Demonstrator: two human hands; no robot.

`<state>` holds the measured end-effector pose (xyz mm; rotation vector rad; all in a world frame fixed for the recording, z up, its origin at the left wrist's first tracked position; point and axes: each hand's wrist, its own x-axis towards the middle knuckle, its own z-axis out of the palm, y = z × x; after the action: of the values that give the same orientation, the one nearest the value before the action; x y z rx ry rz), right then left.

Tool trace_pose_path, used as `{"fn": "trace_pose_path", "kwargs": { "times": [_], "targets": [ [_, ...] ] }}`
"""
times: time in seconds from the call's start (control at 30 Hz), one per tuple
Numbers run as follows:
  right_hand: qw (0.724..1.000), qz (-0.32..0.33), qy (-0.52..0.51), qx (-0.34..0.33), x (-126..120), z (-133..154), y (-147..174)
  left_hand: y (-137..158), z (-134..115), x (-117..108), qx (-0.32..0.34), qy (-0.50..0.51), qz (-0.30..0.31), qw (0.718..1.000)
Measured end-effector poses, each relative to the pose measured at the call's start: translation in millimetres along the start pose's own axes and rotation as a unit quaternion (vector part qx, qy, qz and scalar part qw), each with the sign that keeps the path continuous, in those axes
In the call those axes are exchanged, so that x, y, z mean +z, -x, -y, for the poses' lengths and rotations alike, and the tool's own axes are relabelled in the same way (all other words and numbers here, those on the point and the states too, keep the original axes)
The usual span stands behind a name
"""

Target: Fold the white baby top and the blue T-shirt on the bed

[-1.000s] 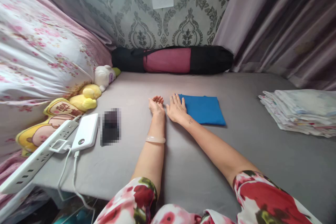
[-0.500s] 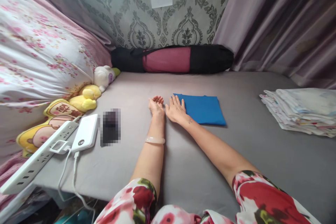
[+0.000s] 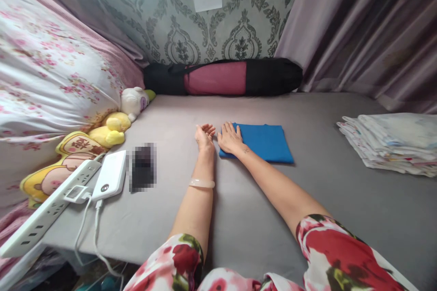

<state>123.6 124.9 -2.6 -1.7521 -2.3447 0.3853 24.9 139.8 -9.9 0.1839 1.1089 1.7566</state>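
Observation:
A folded blue cloth lies flat on the grey sheet in front of me. My right hand rests palm down on its left end, fingers stretched out and pointing away from me; part of the cloth's left edge is hidden beneath it. Just left of the cloth is my left hand, its side on the sheet and its palm turned up and to the right. The fingers of that hand are loosely curved and hold nothing. A pale bangle circles my left forearm.
A stack of folded patterned cloths lies at the right. At the left are a power strip, a white power bank with cables, a blurred dark object and plush toys. A black and pink long bag lies along the wall.
My right hand has shifted slightly right on the blue cloth, so its lower left corner now shows. My left hand has moved a little to the right. The view has tilted slightly.

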Motion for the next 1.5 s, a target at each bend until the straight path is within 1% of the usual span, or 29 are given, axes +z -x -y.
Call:
{"fn": "trace_pose_path", "kwargs": {
  "times": [0.1,0.17,0.23,0.3,0.43,0.47,0.5,0.53,0.67,0.73,0.87,1.03,1.1,1.17,1.33,1.5],
  "targets": [
    [1.000,-0.002,-0.019,0.001,-8.5,-6.7,1.5,3.1,4.8,2.5,0.009,-0.076,0.083,0.994],
    [1.000,-0.018,-0.015,0.013,-15.4,-14.4,4.8,7.2,8.3,3.9,0.048,-0.140,0.134,0.980],
    [0.999,-0.029,-0.006,0.031,-21.3,-24.0,9.1,11.6,11.0,4.3,0.102,-0.211,0.173,0.957],
    [0.998,-0.030,0.006,0.050,-24.7,-33.8,13.3,15.3,12.4,3.8,0.147,-0.284,0.204,0.925],
    [0.997,-0.017,0.025,0.076,-22.6,-47.7,18.8,18.2,15.5,2.4,0.180,-0.403,0.254,0.861],
    [0.996,-0.012,0.028,0.080,-20.7,-49.5,19.5,18.0,17.1,2.2,0.185,-0.418,0.262,0.850],
    [0.996,-0.008,0.029,0.083,-18.7,-50.7,20.0,17.5,19.3,2.0,0.193,-0.423,0.266,0.845],
    [0.996,-0.006,0.029,0.084,-16.6,-51.5,20.2,16.8,21.6,1.9,0.202,-0.416,0.268,0.845],
    [0.996,-0.012,0.023,0.084,-11.1,-52.1,19.8,13.5,30.0,0.7,0.229,-0.352,0.279,0.864],
    [0.996,-0.011,0.018,0.084,-11.0,-52.3,19.5,12.8,31.4,-0.1,0.232,-0.341,0.291,0.863],
    [0.997,-0.011,0.001,0.083,-16.9,-55.5,21.7,13.0,30.2,-1.3,0.225,-0.335,0.287,0.869],
    [0.993,-0.037,0.020,0.112,-30.2,-69.5,31.2,12.7,30.4,-2.5,0.228,-0.352,0.296,0.858],
    [0.991,-0.042,0.033,0.121,-33.2,-76.6,35.6,12.6,30.9,-2.7,0.218,-0.345,0.289,0.866],
    [0.990,-0.042,0.044,0.128,-33.3,-82.8,39.2,12.9,31.0,-2.6,0.209,-0.340,0.282,0.872],
    [0.988,-0.048,0.067,0.131,-25.6,-90.3,43.7,14.1,29.9,-1.8,0.218,-0.354,0.291,0.862],
    [0.989,-0.054,0.061,0.127,-21.3,-91.8,43.3,15.5,28.2,-1.1,0.194,-0.339,0.283,0.876]
  ]
}}
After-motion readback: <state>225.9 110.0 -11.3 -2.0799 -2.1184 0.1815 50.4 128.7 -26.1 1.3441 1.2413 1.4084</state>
